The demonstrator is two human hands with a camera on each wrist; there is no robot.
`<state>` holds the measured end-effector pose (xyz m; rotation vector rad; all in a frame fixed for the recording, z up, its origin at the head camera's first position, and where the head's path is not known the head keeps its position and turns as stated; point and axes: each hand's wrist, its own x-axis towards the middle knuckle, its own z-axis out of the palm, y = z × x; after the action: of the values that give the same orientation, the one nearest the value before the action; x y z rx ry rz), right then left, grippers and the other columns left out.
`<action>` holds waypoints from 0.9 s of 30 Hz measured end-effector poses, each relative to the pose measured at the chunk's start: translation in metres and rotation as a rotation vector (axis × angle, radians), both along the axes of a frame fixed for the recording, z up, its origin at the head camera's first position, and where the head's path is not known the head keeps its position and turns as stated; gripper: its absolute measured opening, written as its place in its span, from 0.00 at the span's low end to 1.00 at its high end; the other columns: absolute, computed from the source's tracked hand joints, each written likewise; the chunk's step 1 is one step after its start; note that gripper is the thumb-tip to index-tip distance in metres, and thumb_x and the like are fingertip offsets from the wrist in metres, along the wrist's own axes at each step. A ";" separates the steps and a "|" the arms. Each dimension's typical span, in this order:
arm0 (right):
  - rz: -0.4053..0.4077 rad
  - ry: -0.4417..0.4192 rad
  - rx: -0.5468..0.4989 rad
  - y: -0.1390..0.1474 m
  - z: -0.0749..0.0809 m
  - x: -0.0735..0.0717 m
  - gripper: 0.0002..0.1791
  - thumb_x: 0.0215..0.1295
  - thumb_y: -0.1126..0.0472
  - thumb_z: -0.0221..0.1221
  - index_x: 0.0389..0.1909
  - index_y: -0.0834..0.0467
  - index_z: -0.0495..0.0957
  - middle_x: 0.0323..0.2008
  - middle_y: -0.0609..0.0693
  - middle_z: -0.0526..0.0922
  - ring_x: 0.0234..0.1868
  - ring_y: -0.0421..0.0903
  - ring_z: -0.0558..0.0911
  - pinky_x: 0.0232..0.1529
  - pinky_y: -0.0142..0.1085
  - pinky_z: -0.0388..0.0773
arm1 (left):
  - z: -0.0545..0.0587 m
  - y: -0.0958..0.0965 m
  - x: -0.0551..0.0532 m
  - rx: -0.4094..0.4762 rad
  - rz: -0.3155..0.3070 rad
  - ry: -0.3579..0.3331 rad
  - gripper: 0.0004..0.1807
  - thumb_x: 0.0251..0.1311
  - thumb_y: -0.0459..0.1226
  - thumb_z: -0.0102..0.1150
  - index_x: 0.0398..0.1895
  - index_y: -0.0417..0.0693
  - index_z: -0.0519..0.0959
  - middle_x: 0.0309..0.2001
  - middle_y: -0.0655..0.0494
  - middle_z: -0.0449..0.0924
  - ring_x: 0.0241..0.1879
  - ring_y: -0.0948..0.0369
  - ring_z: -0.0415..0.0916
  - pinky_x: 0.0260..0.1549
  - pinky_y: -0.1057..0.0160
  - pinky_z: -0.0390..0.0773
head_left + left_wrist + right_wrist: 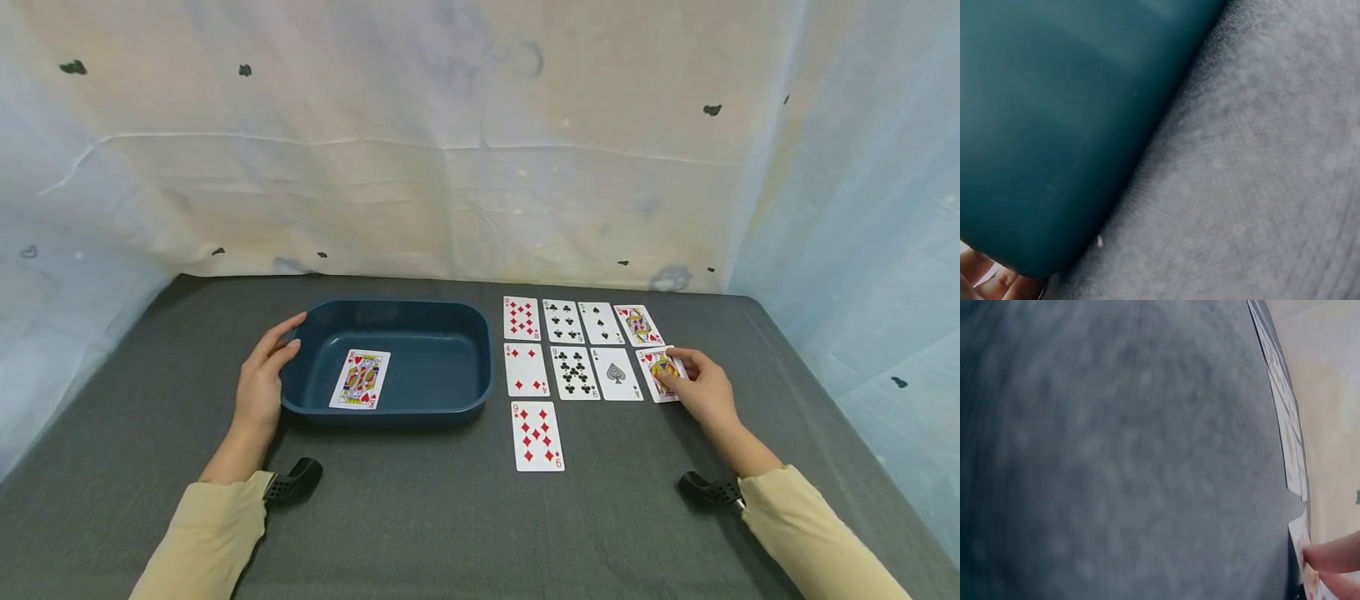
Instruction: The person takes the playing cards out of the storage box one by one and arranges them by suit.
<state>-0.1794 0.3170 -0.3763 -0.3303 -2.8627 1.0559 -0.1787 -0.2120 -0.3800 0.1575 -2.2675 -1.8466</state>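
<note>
My left hand (261, 392) lies against the left side of a dark blue tray (420, 414), its thumb and fingers touching the rim. In the left wrist view, fingers (1007, 284) show at the tray's corner. A red-hearts face card (360, 379) lies face up inside the tray. At the right, my right hand (705, 392) pinches another hearts face card (654, 367) between thumb and finger. In the right wrist view, the pinched card (1298, 534) stands tilted above the cloth. Some of its face is hidden by the thumb.
Face-up cards lie in rows right of the tray, among them the ace of spades (617, 375), another face card (637, 326) and the nine of diamonds (537, 436) nearest me. A grey cloth (420, 517) covers the table. A pale sheet (450, 208) hangs behind.
</note>
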 end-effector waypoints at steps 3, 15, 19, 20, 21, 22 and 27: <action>0.020 -0.001 0.036 -0.002 0.001 0.000 0.27 0.63 0.60 0.58 0.62 0.66 0.69 0.51 0.69 0.73 0.46 0.57 0.72 0.38 0.39 0.64 | 0.000 0.000 0.000 0.002 0.002 -0.002 0.24 0.74 0.39 0.37 0.70 0.49 0.63 0.73 0.53 0.55 0.64 0.58 0.49 0.67 0.43 0.42; 0.070 0.070 0.165 -0.008 0.000 -0.001 0.23 0.60 0.62 0.59 0.53 0.72 0.75 0.55 0.75 0.71 0.52 0.69 0.73 0.52 0.60 0.62 | 0.001 -0.001 0.000 -0.005 0.005 -0.006 0.24 0.74 0.39 0.37 0.71 0.49 0.63 0.73 0.53 0.56 0.63 0.59 0.50 0.66 0.45 0.44; 0.061 0.047 0.141 -0.010 0.001 -0.003 0.24 0.62 0.61 0.58 0.56 0.71 0.74 0.58 0.75 0.69 0.55 0.70 0.71 0.55 0.60 0.62 | 0.001 -0.001 0.001 -0.001 0.005 0.004 0.24 0.74 0.40 0.37 0.70 0.49 0.64 0.73 0.53 0.56 0.64 0.59 0.50 0.67 0.44 0.44; 0.056 0.047 0.130 -0.011 0.001 -0.003 0.24 0.62 0.61 0.58 0.56 0.70 0.74 0.58 0.75 0.69 0.55 0.70 0.71 0.55 0.60 0.63 | 0.001 0.000 0.001 -0.003 0.005 0.003 0.24 0.74 0.40 0.37 0.70 0.50 0.64 0.73 0.53 0.56 0.64 0.58 0.50 0.67 0.44 0.44; 0.048 0.045 0.113 -0.012 0.002 -0.003 0.24 0.63 0.61 0.58 0.57 0.70 0.73 0.59 0.75 0.68 0.56 0.69 0.71 0.55 0.59 0.64 | 0.001 0.000 0.001 -0.006 0.006 0.002 0.24 0.74 0.40 0.37 0.70 0.50 0.64 0.73 0.53 0.56 0.64 0.57 0.50 0.67 0.44 0.43; 0.041 0.041 0.090 -0.014 0.003 -0.004 0.25 0.63 0.60 0.58 0.58 0.69 0.72 0.60 0.74 0.67 0.57 0.69 0.70 0.55 0.59 0.64 | 0.001 0.000 0.001 -0.009 0.007 0.001 0.24 0.74 0.40 0.37 0.70 0.51 0.64 0.73 0.53 0.56 0.64 0.56 0.50 0.67 0.44 0.44; -0.005 0.035 -0.030 -0.032 0.013 -0.007 0.26 0.66 0.58 0.57 0.62 0.64 0.71 0.62 0.71 0.64 0.61 0.66 0.67 0.55 0.58 0.63 | 0.001 0.000 0.001 -0.016 0.010 -0.012 0.24 0.74 0.41 0.36 0.70 0.52 0.64 0.73 0.53 0.55 0.64 0.55 0.49 0.66 0.44 0.44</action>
<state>-0.1861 0.2848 -0.3630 -0.3180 -2.8165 1.0940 -0.1776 -0.2116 -0.3789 0.1776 -2.2845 -1.8269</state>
